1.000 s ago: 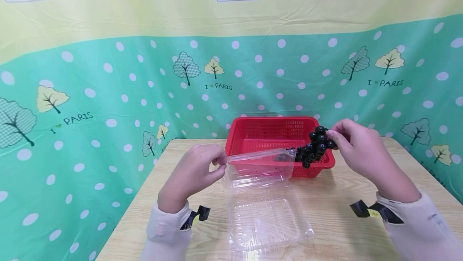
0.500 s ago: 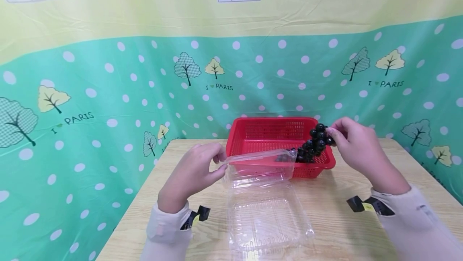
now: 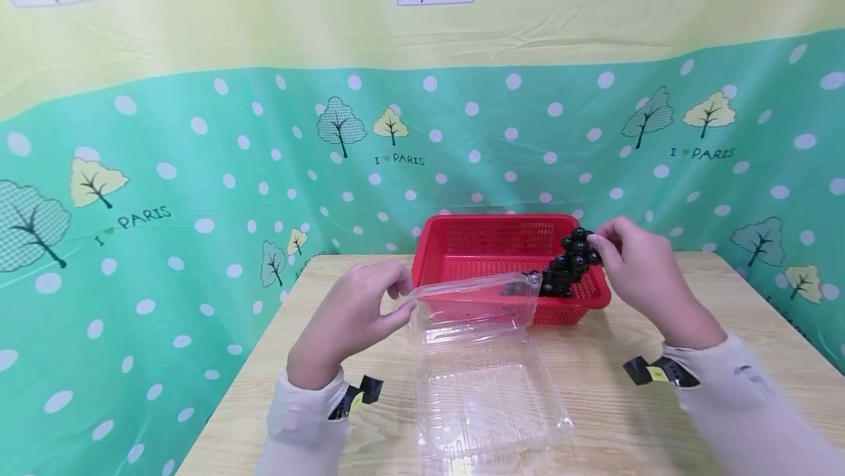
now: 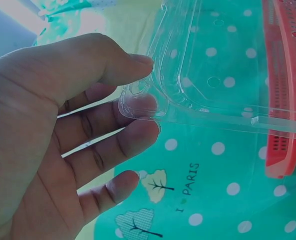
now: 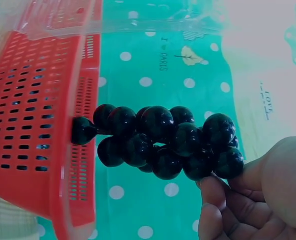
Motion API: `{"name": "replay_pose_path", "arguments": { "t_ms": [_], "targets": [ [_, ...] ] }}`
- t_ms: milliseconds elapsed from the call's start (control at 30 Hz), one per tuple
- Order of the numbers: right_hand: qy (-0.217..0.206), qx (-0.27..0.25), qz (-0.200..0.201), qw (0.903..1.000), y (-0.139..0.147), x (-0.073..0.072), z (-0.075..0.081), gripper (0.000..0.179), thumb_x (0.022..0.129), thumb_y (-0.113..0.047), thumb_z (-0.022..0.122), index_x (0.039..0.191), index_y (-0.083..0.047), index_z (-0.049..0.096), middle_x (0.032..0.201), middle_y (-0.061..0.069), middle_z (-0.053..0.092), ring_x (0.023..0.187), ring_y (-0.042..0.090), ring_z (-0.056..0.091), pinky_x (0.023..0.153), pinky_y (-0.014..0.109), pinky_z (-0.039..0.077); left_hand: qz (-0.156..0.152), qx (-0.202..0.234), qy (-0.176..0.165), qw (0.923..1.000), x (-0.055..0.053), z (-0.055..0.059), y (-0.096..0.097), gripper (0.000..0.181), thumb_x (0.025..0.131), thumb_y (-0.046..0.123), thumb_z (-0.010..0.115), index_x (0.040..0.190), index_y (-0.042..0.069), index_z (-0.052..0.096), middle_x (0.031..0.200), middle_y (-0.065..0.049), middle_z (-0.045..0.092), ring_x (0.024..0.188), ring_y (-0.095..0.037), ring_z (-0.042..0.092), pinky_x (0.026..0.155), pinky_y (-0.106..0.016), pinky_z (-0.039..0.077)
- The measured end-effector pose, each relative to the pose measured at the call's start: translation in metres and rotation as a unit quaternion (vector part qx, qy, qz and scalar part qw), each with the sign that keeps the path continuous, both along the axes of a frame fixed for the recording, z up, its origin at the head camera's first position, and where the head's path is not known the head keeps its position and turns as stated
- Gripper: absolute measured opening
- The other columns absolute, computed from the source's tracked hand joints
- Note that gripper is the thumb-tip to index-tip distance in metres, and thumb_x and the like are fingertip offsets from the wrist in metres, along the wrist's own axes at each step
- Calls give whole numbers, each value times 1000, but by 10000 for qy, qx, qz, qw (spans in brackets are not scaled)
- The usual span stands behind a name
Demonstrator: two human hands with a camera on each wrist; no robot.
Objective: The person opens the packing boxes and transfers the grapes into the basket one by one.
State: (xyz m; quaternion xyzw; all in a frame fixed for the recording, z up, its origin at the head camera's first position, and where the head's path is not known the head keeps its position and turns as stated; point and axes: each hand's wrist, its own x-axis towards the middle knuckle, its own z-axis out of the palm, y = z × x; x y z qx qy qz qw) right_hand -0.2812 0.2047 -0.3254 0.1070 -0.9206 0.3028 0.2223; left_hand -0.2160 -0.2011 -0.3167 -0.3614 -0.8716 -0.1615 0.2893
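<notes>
My left hand [image 3: 359,311] pinches the corner of a clear plastic clamshell box's raised lid [image 4: 138,100] between thumb and fingers. The box's base [image 3: 485,406] lies flat on the table, hinged to that lid. A bunch of black grapes [image 3: 569,263] hangs from my right hand [image 3: 643,271], which pinches its upper end. In the right wrist view the grapes [image 5: 157,135] stretch from the fingertips to the red basket's rim. Their lower end dips over the basket's right part, partly hidden behind the see-through lid.
A red perforated plastic basket [image 3: 429,249] stands at the back of the wooden table [image 3: 317,417], behind the clear box. A green and yellow printed curtain [image 3: 264,168] closes off the back and sides.
My right hand has moved a little to the left, and the grapes' lower end has dropped from in front of the basket's front rim to within it. The left hand and lid stay put.
</notes>
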Motion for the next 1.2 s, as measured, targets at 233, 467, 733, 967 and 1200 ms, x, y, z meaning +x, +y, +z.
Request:
{"name": "replay_pose_path", "arguments": {
  "t_ms": [233, 467, 733, 967, 1200],
  "targets": [
    [-41, -7, 113, 9999, -5, -7, -7, 21, 106, -26, 57, 109, -5, 59, 78, 10, 58, 63, 24, 51, 48, 31, 43, -15, -31, 72, 10000, -1, 0, 0, 19, 85, 15, 79, 92, 14, 61, 82, 10, 60, 77, -6, 56, 72, -27, 51],
    [-99, -34, 129, 9999, -13, -15, -17, 20, 106, -25, 58, 108, -5, 59, 79, 11, 59, 64, 24, 51, 49, 30, 43, -86, 7, 129, 9999, -2, 2, 0, 18, 85, 15, 78, 92, 13, 62, 82, 6, 63, 77, -11, 59, 72, -27, 51],
    [-178, -111, 272, 9994, -23, -22, -33, 19, 106, -24, 58, 107, -5, 58, 80, 11, 61, 62, 21, 53, 50, 30, 46, -11, 7, 83, 10000, -1, 1, -1, 18, 85, 15, 78, 94, 13, 62, 83, 4, 65, 79, -11, 59, 72, -27, 51],
    [-386, -105, 312, 9987, -26, -26, -45, 18, 104, -22, 60, 108, -5, 58, 86, 13, 65, 69, 22, 59, 57, 30, 54, -32, 23, 91, 10000, -1, 0, -1, 18, 85, 14, 78, 94, 12, 63, 82, 5, 63, 78, -12, 59, 71, -27, 50],
    [-605, -78, 305, 9977, -25, -28, -55, 17, 104, -19, 61, 109, -4, 59, 91, 15, 66, 75, 24, 61, 63, 32, 57, 1, 11, 40, 10000, -1, 0, 0, 16, 86, 15, 76, 95, 13, 63, 83, 4, 64, 78, -12, 59, 71, -27, 50]
  ]
}}
